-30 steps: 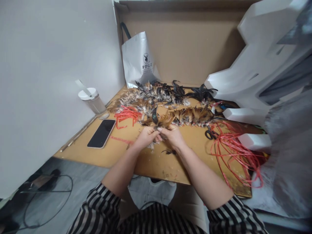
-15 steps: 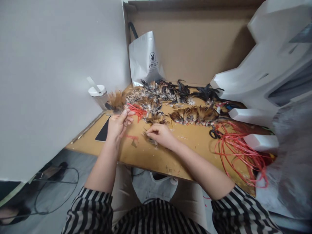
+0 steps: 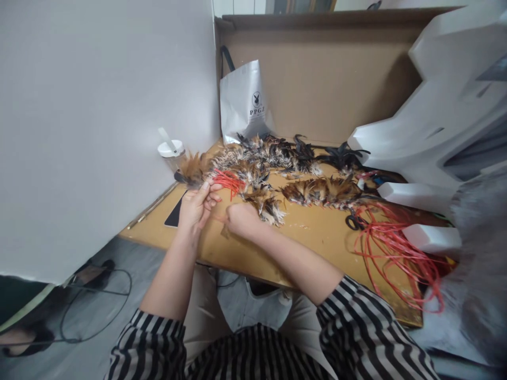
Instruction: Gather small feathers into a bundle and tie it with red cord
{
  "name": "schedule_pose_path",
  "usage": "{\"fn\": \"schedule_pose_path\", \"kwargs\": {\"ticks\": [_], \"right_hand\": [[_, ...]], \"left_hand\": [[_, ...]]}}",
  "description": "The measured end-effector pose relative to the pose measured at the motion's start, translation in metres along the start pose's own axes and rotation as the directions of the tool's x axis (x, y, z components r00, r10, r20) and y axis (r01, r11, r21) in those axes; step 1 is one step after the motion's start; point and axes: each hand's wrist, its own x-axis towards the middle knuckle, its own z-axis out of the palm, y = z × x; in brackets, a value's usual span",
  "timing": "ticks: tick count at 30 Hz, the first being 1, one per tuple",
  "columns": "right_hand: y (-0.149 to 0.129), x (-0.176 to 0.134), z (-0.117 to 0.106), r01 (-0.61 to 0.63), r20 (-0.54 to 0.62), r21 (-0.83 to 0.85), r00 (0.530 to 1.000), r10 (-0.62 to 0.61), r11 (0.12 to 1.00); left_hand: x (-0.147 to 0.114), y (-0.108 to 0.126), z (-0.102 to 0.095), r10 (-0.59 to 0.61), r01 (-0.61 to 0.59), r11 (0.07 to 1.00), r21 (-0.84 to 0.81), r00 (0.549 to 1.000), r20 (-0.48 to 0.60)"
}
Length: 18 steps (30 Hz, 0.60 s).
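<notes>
My left hand (image 3: 197, 205) is closed in a pinch at the left of the table, on a bunch of short red plastic strips (image 3: 230, 181) that fan out to the right of its fingertips. Just beyond it are fluffy brown feathers (image 3: 193, 164). My right hand (image 3: 242, 219) is closed beside it, knuckles up; its fingertips are hidden. A faint reddish strand shows between the two hands. Right of the right hand lies a small bunch of brown and white feathers (image 3: 273, 212). A longer row of brown feathers (image 3: 320, 191) lies farther right.
Mottled feathers (image 3: 253, 153) line the back, before a silver bag (image 3: 243, 100). A lidded cup (image 3: 172, 150) and a dark flat device (image 3: 174, 212) are at left. Black scissors (image 3: 351, 221), a tangle of red strips (image 3: 396, 253) and white foam pieces (image 3: 431, 238) lie at right.
My right hand has left the small feather bunch, which now lies by the other feathers, and has moved closer to my left hand. The view has shifted slightly.
</notes>
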Motion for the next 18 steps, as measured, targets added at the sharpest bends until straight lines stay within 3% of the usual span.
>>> {"fn": "schedule_pose_path", "kwargs": {"ticks": [2, 6, 9, 13, 18], "right_hand": [[0.023, -0.004, -0.016, -0.030, -0.127, 0.190, 0.990, 0.055, 0.981], [0.081, -0.021, -0.036, 0.011, -0.329, 0.569, 0.919, 0.216, 0.823], [0.108, -0.035, -0.035, 0.024, -0.408, 0.645, 0.856, 0.317, 0.764], [0.118, -0.048, -0.021, 0.084, -0.436, 0.713, 0.830, 0.347, 0.696], [0.123, -0.052, -0.008, 0.114, -0.444, 0.729, 0.829, 0.340, 0.675]], "left_hand": [[0.000, 0.000, -0.002, -0.010, 0.009, 0.999, -0.037, 1.000, -0.025], [-0.002, -0.011, 0.006, -0.098, 0.094, 0.992, -0.079, 0.994, -0.049], [-0.003, -0.029, 0.028, -0.239, 0.242, 0.970, -0.020, 0.967, 0.094], [0.001, -0.056, 0.068, -0.356, 0.353, 0.934, 0.057, 0.906, 0.227], [0.014, -0.082, 0.092, -0.401, 0.395, 0.916, 0.075, 0.889, 0.222]]}}
